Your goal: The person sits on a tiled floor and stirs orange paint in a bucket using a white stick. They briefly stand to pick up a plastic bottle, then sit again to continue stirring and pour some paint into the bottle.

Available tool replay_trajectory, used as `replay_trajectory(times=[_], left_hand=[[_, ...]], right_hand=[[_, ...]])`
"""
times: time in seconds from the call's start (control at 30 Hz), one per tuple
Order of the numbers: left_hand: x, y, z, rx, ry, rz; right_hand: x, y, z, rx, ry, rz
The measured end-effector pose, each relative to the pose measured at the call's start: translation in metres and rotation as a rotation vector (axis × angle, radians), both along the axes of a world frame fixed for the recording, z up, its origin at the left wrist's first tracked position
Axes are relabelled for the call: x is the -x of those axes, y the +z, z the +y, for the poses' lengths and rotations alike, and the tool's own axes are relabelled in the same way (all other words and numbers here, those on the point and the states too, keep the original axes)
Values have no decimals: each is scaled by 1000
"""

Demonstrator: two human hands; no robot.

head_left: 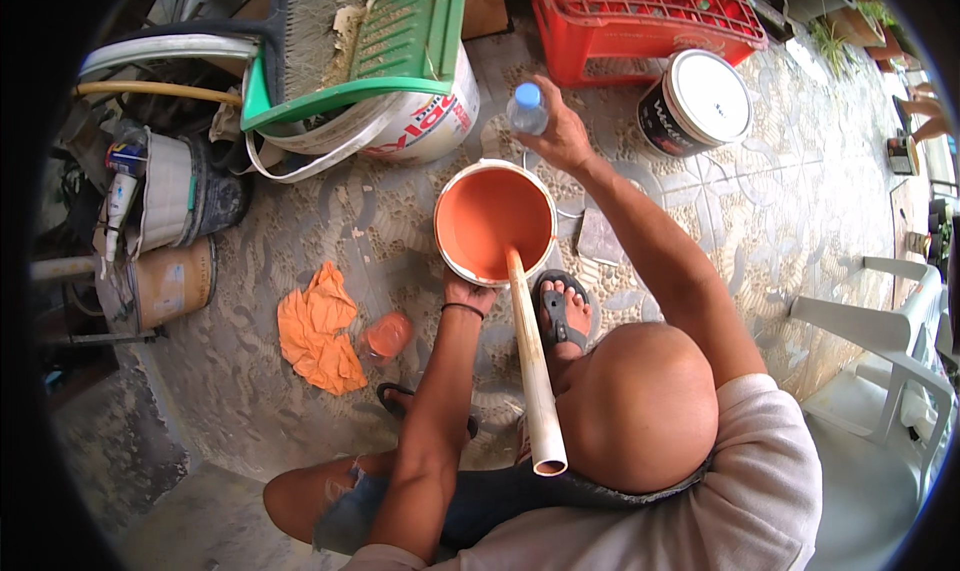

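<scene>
Left hand (pixel 466 293) grips near rim of bucket (pixel 470 261) of orange paint, on patterned floor (pixel 380 221) between sandalled feet. Right hand (pixel 562 136) closed around clear bottle (pixel 527 108) beyond bucket's far rim. Pale pipe (pixel 530 371) leans in paint

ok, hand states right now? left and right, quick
Left hand: closed on the near rim of the bucket of orange paint.
Right hand: closed around a clear plastic bottle with a blue cap, held above the bucket.
</scene>
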State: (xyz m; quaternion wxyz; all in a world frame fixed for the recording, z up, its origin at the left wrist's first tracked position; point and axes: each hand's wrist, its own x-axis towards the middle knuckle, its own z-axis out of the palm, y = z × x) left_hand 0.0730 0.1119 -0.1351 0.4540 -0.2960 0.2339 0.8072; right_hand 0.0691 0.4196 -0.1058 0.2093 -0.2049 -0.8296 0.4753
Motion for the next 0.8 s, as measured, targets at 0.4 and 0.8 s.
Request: replay_trajectory(times=[0.4, 0.8], left_hand=[[18, -16, 78, 21, -96, 47], [24, -10, 171, -5, -44, 28]], right_hand=[[-127, 20, 25, -155, -371, -52], [-140, -10, 35, -215, -531, 37]])
